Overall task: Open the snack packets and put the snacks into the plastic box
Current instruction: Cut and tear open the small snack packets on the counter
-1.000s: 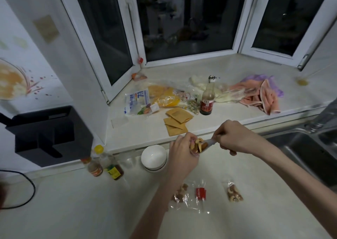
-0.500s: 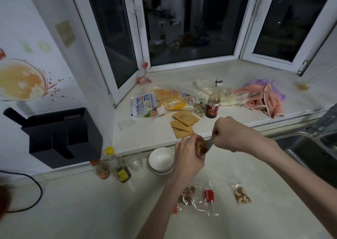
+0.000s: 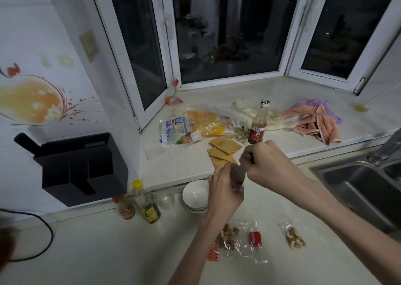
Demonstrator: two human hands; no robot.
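**One packet in hand, three waiting, no box in sight**

The person holds a small snack packet up above the desk, just right of the white bowl. The left hand is curled round the packet's lower part, and the right hand pinches its upper end between thumb and fingers, pulling away from the left. It looks like the tearing step; whether the seal has given way cannot be told, since the packet is blurred and mostly hidden by the fingers.

Nearer the person than the bowl, three more packets lie on the desk: a clear packet of nuts partly under the left forearm, a clear packet with a red label just beside it, and a packet of cashew-like nuts further right. The last looks sealed (the state of the other two is hard to judge, as their film is crumpled).

No plastic box shows anywhere, and no loose snacks are seen. So the task seems to be at an early stage: at most one packet is being opened, and emptying it plus handling the three others remains.
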